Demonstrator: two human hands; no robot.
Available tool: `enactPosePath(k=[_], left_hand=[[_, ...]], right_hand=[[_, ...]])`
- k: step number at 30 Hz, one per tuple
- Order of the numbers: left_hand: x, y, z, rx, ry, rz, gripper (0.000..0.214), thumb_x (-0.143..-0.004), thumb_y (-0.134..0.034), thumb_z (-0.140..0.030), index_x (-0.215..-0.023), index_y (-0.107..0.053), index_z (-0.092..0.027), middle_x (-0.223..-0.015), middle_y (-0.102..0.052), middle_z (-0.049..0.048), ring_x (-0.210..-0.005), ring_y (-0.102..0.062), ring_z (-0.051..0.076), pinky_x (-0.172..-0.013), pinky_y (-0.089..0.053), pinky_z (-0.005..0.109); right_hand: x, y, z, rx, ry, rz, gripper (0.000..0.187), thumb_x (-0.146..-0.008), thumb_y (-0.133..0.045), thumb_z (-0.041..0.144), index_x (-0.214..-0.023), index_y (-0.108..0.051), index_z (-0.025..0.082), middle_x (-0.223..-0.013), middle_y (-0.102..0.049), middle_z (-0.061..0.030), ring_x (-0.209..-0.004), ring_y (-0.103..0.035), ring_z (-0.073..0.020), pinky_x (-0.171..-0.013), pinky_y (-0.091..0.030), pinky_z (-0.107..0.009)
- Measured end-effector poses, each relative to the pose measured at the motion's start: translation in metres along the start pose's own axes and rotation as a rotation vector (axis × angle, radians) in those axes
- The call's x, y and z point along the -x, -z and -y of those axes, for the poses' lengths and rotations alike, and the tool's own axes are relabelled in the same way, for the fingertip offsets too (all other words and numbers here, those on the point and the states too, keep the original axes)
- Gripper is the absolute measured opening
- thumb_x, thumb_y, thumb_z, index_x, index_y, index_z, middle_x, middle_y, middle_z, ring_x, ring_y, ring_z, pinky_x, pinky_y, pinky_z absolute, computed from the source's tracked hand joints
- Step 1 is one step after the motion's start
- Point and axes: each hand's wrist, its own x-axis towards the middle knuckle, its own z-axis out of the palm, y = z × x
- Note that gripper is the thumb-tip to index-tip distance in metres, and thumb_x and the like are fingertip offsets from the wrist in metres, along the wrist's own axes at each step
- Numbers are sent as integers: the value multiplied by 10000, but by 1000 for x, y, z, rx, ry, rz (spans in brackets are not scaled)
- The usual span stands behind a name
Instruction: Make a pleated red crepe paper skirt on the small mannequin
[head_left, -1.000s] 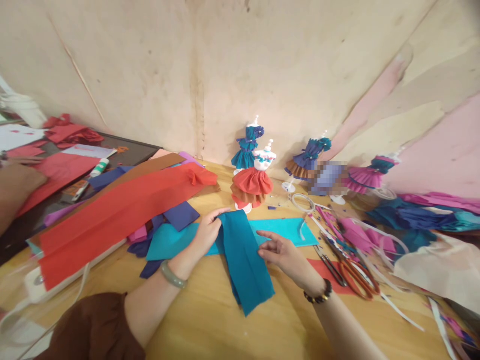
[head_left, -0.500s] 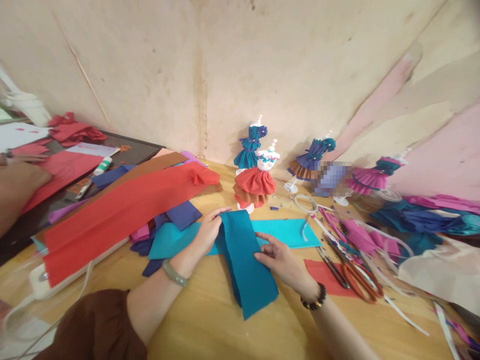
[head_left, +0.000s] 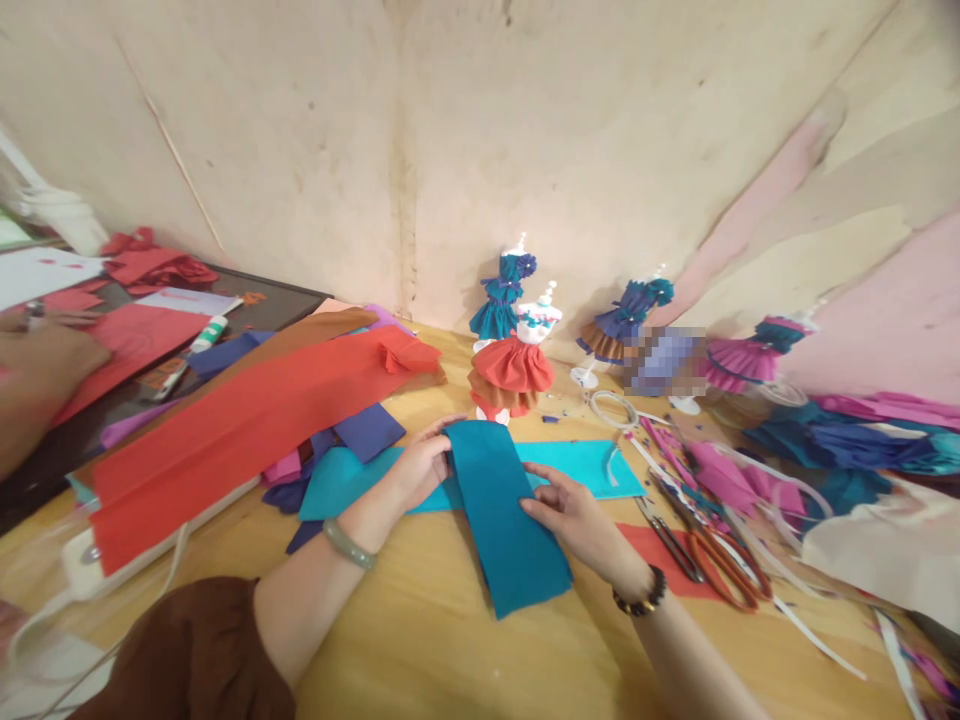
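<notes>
Teal strip (head_left: pixel 510 520), one, apparently doubled, slanting toward the near side of the worktop (head_left: pixel 420 640), upper part crossing in front of a turquoise piece (head_left: pixel 581 468). Left hand (head_left: pixel 420 468): pinched on the top left corner. Right hand (head_left: pixel 570 512): thumb and forefinger at the right edge, well apart from the left; whether clamped or merely touching, cannot tell. Step in hand, by judgement: lining up or smoothing the layers; next move likely calling for level edges, a light, even hold. Just behind: small dress form with red-and-brown skirt (head_left: pixel 517 365), upright. To the right: orange-handled scissors (head_left: pixel 724 570), lying partly over a red sheet (head_left: pixel 660 560); white ring (head_left: pixel 611 408); mixed fabric pile (head_left: pixel 885 430). To the left: long red strip (head_left: pixel 247 430), laid over a white power strip (head_left: pixel 82 570). At far left: co-worker's hand (head_left: pixel 56 360), blurred, over red material. Backdrop: stained cream wall (head_left: pixel 300 200), pink patches at right.
</notes>
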Motion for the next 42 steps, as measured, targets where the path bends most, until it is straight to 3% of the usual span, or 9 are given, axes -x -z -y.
enactPosePath(k=[5,9,15,20,25,31,35,39,42], left_hand=[[4,-4,-7,64,113,115,616,-766,-647,-266,-1368,-518,-257,-1248,-680,112,-1084,-666,293,-831,-549,432],[4,-6,-4,-10,88,40,642,-852,-637,-487,-1427,-446,-274,-1170,-708,100,-1028,-676,272,-813,-549,407],[4,-5,1,-302,5,-152,603,-682,-805,-219,-1254,-621,-173,-1091,-715,90,-884,-664,200,-786,-509,312],[0,-3,5,-378,-19,-161,497,-685,-787,-221,-1166,-682,-155,-1035,-721,94,-938,-654,216,-843,-483,326],[-3,-1,5,-402,-72,-212,472,-662,-810,-248,-1113,-707,-156,-1044,-728,99,-1006,-641,244,-862,-471,331],[6,-4,1,-257,-28,-33,592,-688,-823,-426,-1188,-667,-150,-798,-731,45,-803,-664,207,-746,-467,303],[11,-6,5,-30,88,225,695,-809,-613,-678,-1259,-609,-148,-1044,-751,153,-1027,-677,293,-903,-483,409],[11,-3,11,-85,32,265,727,-850,-537,-705,-1333,-568,-163,-1282,-667,181,-1264,-561,315,-1068,-388,451],[11,-3,14,-105,70,272,698,-884,-512,-675,-1345,-575,-155,-1273,-671,183,-1213,-591,338,-1021,-426,475]], right_hand=[[-1,8,-1,92,16,-56,657,-797,-665,478,-1341,-506,146,-625,-455,77,-569,-445,-133,-543,-339,-273],[2,2,1,145,29,-44,617,-813,-645,425,-1352,-508,157,-622,-448,75,-578,-451,-139,-535,-349,-271],[6,0,6,245,18,76,657,-819,-627,357,-1425,-456,171,-624,-446,73,-576,-420,-127,-536,-339,-263],[6,9,8,246,-100,149,760,-817,-636,481,-1452,-390,145,-657,-468,60,-578,-443,-127,-498,-365,-250],[4,14,-5,188,-100,250,413,-773,-697,541,-975,-592,196,-602,-400,74,-534,-396,-99,-473,-357,-228],[-4,28,-15,99,-99,197,441,-724,-736,595,-723,-547,196,-580,-459,60,-512,-402,-88,-472,-327,-224],[-5,36,-14,7,-127,135,418,-718,-762,572,-748,-606,185,-593,-508,54,-509,-426,-86,-476,-315,-222],[-5,37,-17,-189,-133,123,368,-690,-817,507,-772,-667,182,-628,-599,37,-548,-497,-99,-533,-382,-231],[-5,34,-17,-266,-114,112,356,-692,-829,488,-841,-696,192,-670,-654,23,-592,-564,-121,-590,-436,-249]])
